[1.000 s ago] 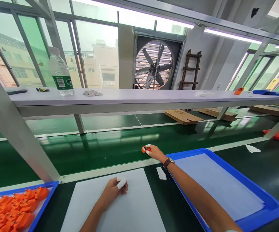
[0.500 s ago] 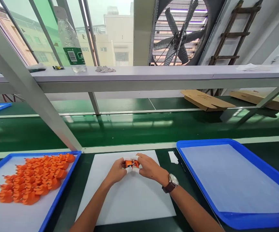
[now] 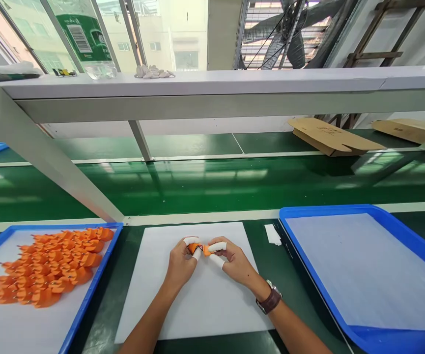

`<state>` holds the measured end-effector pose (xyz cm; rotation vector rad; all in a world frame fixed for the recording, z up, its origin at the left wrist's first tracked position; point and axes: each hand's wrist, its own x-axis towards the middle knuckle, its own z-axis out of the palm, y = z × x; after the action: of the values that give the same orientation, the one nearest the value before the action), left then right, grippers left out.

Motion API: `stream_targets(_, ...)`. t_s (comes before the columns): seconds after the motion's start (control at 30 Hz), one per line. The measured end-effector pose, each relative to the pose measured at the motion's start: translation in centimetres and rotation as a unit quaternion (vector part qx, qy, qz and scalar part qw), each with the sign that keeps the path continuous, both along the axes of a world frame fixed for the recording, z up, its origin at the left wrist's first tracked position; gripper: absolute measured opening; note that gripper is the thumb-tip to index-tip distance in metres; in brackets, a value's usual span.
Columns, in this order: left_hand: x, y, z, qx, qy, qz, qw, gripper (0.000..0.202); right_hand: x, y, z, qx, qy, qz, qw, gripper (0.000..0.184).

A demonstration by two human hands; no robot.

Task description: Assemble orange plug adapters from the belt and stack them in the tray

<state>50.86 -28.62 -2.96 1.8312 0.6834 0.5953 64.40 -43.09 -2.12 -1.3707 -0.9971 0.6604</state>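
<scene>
A small orange plastic part (image 3: 207, 250) with dark, wire-like bits at its middle is held between my hands, above a white sheet (image 3: 193, 314). White covers wrap some of my fingertips. My left hand (image 3: 181, 265) pinches its left portion between thumb and fingers. At the right end, my right hand (image 3: 236, 263) closes thumb and forefinger on the orange piece, a watch on that wrist. Whether this is one piece or two joined ones I cannot tell. Many similar orange parts (image 3: 50, 265) lie in rows in the blue-rimmed tray (image 3: 90, 300) on the left.
Another blue-rimmed tray (image 3: 319, 295), lined with white, lies on the right. A white paper scrap (image 3: 272, 234) sits beside it. Behind runs a green surface (image 3: 197, 189) with cardboard boxes (image 3: 333, 135). A shelf (image 3: 212, 83) with a bottle (image 3: 83, 39) and a slanted post (image 3: 61, 157) stand ahead.
My view has tilted down and come closer. My right hand has drawn slightly to the right and turned, its fingers now straighter. The left hand keeps its pinch on the orange part.
</scene>
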Motion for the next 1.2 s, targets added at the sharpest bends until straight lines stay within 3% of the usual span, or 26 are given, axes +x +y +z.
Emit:
stream_targets(0.17,0.0,-0.3,0.1,-0.103,-0.025,-0.061,0.992,0.033,-0.4,0.4,-1.2,-0.050,0.113,-0.050,0.991,0.037)
stream_targets(0.27,0.0,-0.4,0.0,-0.121,-0.025,-0.074,0.990,0.032,-0.4,0.6,-1.8,-0.078,0.154,-0.062,0.983,0.053)
stream_targets(0.43,0.3,-0.8,-0.8,-0.047,-0.023,-0.016,0.999,0.021,-1.1,0.4,-1.4,-0.052,0.022,-0.087,0.995,0.025)
stream_targets(0.53,0.4,-1.0,-0.9,-0.049,-0.024,-0.004,0.999,0.021,-1.6,0.4,-1.2,-0.019,-0.038,-0.110,0.993,0.022)
stream_targets(0.7,-0.2,-0.7,-0.6,-0.112,-0.002,-0.103,0.988,0.044,-1.4,0.7,-1.8,-0.027,-0.043,-0.135,0.990,0.022)
stream_targets(0.8,-0.5,-0.7,-0.5,-0.041,-0.003,-0.128,0.991,0.049,-1.0,0.5,-1.8,-0.026,-0.072,-0.143,0.987,0.023)
stream_targets(0.97,-0.5,-1.1,-1.2,0.121,-0.016,-0.085,0.989,0.035,-1.0,-0.2,-1.0,-0.015,-0.162,-0.111,0.980,0.027)
stream_targets(1.2,-0.3,-1.2,-1.9,0.215,-0.037,-0.083,0.972,0.035,-1.2,0.0,-1.7,-0.006,-0.153,-0.094,0.984,0.035)
